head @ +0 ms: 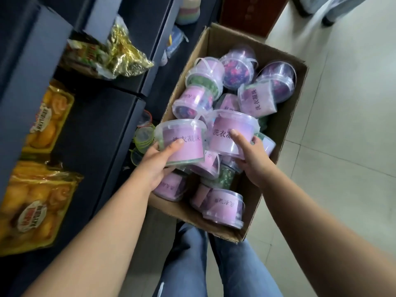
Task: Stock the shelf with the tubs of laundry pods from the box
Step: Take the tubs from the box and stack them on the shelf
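Nearest us, at six o'clock, are the person's legs in blue jeans (214, 264), with both bare forearms reaching up from the lower corners. At nine o'clock we see yellow snack packs (38, 206) lying on the dark shelf (100, 129), and a gold foil bag (124, 54) up at eleven o'clock. Just left of centre, the left hand (158, 166) grips a clear tub with a pink label (182, 144), thumb pressed on the label and fingers curled beneath. Just beside it, at the centre, the right hand (252, 159) holds a second pink-labelled tub (231, 133), thumb on the front and fingers wrapped round the far side. Both tubs sit over the open cardboard box (285, 129), which runs from one o'clock to five o'clock and holds a heap of like tubs (237, 71), tipped every way. At three o'clock lies the pale tiled floor (342, 125).
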A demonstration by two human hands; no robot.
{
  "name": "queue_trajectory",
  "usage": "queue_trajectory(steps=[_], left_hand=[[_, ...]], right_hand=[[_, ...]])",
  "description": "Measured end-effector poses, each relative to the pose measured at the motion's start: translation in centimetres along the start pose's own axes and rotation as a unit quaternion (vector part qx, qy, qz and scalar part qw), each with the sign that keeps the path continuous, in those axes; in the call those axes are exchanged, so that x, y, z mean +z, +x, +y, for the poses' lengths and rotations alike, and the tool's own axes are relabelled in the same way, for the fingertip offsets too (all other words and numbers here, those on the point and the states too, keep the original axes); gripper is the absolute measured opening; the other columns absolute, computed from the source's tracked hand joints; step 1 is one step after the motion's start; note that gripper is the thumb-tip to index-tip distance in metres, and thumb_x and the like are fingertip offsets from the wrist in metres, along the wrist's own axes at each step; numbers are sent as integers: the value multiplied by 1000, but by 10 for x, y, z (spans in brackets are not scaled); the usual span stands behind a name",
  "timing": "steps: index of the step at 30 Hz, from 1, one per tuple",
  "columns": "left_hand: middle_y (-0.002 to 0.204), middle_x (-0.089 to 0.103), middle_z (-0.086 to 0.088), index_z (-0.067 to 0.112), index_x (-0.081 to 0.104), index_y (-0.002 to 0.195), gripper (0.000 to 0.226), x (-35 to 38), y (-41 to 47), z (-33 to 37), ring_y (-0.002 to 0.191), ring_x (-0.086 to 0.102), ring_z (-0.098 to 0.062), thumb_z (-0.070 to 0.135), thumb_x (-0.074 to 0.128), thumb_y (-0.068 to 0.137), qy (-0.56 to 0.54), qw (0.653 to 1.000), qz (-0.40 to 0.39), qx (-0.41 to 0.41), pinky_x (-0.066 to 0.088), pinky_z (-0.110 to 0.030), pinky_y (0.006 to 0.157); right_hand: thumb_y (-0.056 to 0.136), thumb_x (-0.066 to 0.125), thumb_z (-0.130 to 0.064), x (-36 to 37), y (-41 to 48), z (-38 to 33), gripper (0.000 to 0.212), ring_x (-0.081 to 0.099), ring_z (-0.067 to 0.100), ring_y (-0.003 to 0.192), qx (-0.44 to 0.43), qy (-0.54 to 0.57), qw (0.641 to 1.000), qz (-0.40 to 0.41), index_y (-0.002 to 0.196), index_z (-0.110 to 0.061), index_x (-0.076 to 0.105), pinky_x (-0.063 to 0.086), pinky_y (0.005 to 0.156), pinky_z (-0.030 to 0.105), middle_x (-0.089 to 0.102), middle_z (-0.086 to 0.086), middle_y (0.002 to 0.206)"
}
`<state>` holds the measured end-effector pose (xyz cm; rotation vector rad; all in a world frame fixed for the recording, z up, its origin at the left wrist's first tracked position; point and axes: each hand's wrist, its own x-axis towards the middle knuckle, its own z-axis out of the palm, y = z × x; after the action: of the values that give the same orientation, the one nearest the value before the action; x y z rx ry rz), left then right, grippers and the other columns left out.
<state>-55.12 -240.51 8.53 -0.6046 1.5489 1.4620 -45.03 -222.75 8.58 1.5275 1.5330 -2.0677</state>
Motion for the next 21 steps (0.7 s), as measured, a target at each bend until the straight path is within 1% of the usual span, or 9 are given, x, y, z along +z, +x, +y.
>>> queue_trajectory(steps=[2, 5, 6, 10, 12, 14, 16, 18, 21], left_hand=[[98, 65, -2, 17, 54, 111, 45, 1, -21, 16, 86, 62, -15, 22, 71, 70, -14, 999, -39, 26, 55, -27, 65], [91, 66, -1, 18, 57, 108, 62, 3, -55, 44, 78, 63, -14, 27, 78, 51, -21, 994, -78, 74, 53, -23, 56], [92, 65, -2, 17, 56, 111, 69, 4, -70, 54, 78, 62, -15, 35, 75, 46, -18, 992, -85, 94, 53, -23, 57], [98, 65, -4, 18, 58, 110, 81, 15, -134, 80, 88, 63, -18, 46, 79, 37, -8, 972, -101, 210, 55, -26, 70], [112, 64, -10, 14, 55, 120, 107, 21, -168, 87, 102, 62, -22, 61, 84, 28, -5, 960, -80, 269, 52, -35, 87], [121, 60, -16, 6, 48, 128, 123, 26, -208, 88, 110, 58, -27, 65, 83, 26, -17, 947, -49, 316, 50, -40, 93], [120, 60, -14, 7, 46, 130, 127, 27, -243, 86, 109, 59, -27, 63, 85, 22, -48, 940, -26, 337, 53, -38, 88], [110, 66, -7, 16, 53, 119, 116, 23, -278, 80, 100, 64, -20, 61, 85, 17, -87, 928, 5, 362, 56, -34, 82], [96, 72, 1, 21, 57, 108, 101, 9, -335, 71, 87, 69, -11, 62, 85, 19, -99, 901, 35, 421, 57, -25, 69]], right_hand=[[63, 74, -55, -5, -18, -15, 96, 55, 20, 113, -11, 10, 1000, -8, 138, -12, 32, 49, 94, 41, 48, 6, 133], [84, 63, -29, -14, -48, -45, 36, 64, 1, 73, -52, 21, 997, -53, 113, -14, 48, 55, 65, 19, 60, -2, 99], [85, 62, -24, -17, -60, -58, 28, 64, 0, 68, -70, 17, 995, -72, 109, -14, 50, 53, 60, 17, 61, -1, 95], [81, 67, -23, -23, -113, -109, 37, 65, 4, 71, -177, -8, 976, -124, 110, -8, 52, 52, 60, 20, 63, -1, 89], [68, 77, -26, -26, -138, -130, 46, 68, 7, 70, -225, -6, 961, -163, 105, -7, 57, 51, 57, 18, 69, 3, 87], [62, 75, -29, -30, -164, -147, 44, 69, 11, 74, -270, -13, 940, -206, 99, -9, 61, 54, 60, 21, 72, 1, 83], [51, 83, -38, -33, -188, -161, 56, 70, 15, 81, -302, -14, 918, -257, 96, -12, 63, 56, 65, 23, 73, 1, 84], [38, 86, -53, -33, -216, -172, 73, 69, 18, 88, -330, -22, 895, -300, 97, -15, 64, 55, 70, 25, 73, 3, 91], [39, 84, -60, -19, -258, -185, 86, 66, 24, 101, -366, -45, 861, -352, 107, -13, 62, 53, 86, 36, 71, 8, 105]])
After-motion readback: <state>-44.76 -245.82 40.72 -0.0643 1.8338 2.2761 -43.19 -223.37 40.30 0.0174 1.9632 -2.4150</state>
